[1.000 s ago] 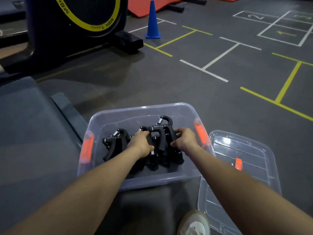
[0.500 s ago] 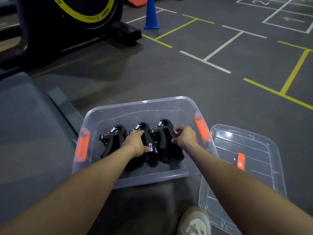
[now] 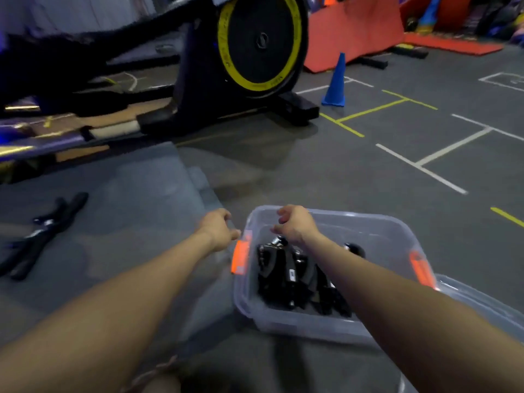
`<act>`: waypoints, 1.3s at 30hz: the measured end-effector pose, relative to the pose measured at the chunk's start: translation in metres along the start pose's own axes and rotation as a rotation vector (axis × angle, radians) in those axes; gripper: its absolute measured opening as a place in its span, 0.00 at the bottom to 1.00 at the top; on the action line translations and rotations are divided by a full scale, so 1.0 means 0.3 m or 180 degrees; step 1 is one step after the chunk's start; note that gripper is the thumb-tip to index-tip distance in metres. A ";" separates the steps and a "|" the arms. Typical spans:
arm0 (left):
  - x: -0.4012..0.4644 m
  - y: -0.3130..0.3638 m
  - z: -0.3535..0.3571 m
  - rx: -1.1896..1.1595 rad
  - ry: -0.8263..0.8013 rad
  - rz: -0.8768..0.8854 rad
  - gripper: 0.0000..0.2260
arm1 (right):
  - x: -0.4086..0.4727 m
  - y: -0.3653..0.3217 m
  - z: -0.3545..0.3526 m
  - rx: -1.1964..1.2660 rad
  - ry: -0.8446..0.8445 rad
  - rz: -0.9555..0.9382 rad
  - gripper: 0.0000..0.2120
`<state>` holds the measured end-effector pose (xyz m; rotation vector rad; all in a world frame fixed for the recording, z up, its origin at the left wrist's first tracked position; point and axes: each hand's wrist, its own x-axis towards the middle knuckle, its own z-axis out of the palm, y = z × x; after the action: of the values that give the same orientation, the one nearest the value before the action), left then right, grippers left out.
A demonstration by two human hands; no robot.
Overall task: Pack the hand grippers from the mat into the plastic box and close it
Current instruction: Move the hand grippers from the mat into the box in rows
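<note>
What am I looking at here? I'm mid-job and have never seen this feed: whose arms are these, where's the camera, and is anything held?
The one view comes from a camera worn on a person's head, looking down at their bare arms. The left hand and right hand hang loosely curled and hold nothing. Below the right hand stands the clear plastic box, open, with black hand grippers inside. Its lid lies beside it on the right. More black grippers on the mat wait at far left. Behind stand an exercise bike and a blue cone.

Box (image 3: 377,222) top open above me; mat (image 3: 119,222) path left clear up to loose hand gripper (image 3: 42,234); exercise bike (image 3: 241,66) blocks beyond.
</note>
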<state>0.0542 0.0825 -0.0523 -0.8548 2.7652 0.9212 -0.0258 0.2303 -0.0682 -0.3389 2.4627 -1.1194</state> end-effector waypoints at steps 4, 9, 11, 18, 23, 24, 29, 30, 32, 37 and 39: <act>-0.016 -0.205 -0.214 -0.0078 0.0311 -0.0303 0.22 | 0.009 -0.256 0.216 -0.0108 -0.0295 -0.0335 0.24; -0.005 -0.488 -0.395 -0.0216 0.0687 -0.0642 0.23 | 0.017 -0.494 0.521 -0.0065 -0.0759 -0.0540 0.22; -0.002 -0.612 -0.433 -0.0292 0.0835 -0.0806 0.23 | 0.028 -0.562 0.647 -0.0087 -0.0917 -0.0632 0.23; 0.032 -1.017 -0.509 -0.0283 0.1218 -0.1313 0.23 | 0.091 -0.704 1.021 -0.0258 -0.1280 -0.0843 0.24; 0.098 -1.221 -0.504 -0.0257 0.1386 -0.1575 0.21 | 0.164 -0.753 1.217 -0.0427 -0.1393 -0.0945 0.24; 0.112 -1.250 -0.501 -0.0253 0.1414 -0.1616 0.22 | 0.178 -0.760 1.244 -0.0441 -0.1410 -0.0953 0.24; 0.179 -1.352 -0.487 -0.0129 0.1470 -0.1770 0.22 | 0.243 -0.773 1.349 -0.0467 -0.1365 -0.1015 0.24; 0.187 -1.364 -0.480 -0.0128 0.1474 -0.1829 0.22 | 0.253 -0.770 1.365 -0.0484 -0.1356 -0.1028 0.24; 0.203 -1.386 -0.460 -0.0159 0.1523 -0.1927 0.23 | 0.268 -0.761 1.389 -0.0497 -0.1341 -0.1043 0.23; 0.210 -1.404 -0.433 -0.0316 0.1750 -0.1894 0.20 | 0.283 -0.747 1.402 -0.0445 -0.1339 -0.1007 0.23; 0.198 -1.388 -0.434 -0.0407 0.1771 -0.1957 0.18 | 0.282 -0.742 1.392 -0.0389 -0.1327 -0.0969 0.23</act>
<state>0.2404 -0.2957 -0.1796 -2.0962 2.5362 0.8260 0.1033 -0.2218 -0.1688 -0.9112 2.1532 -0.8972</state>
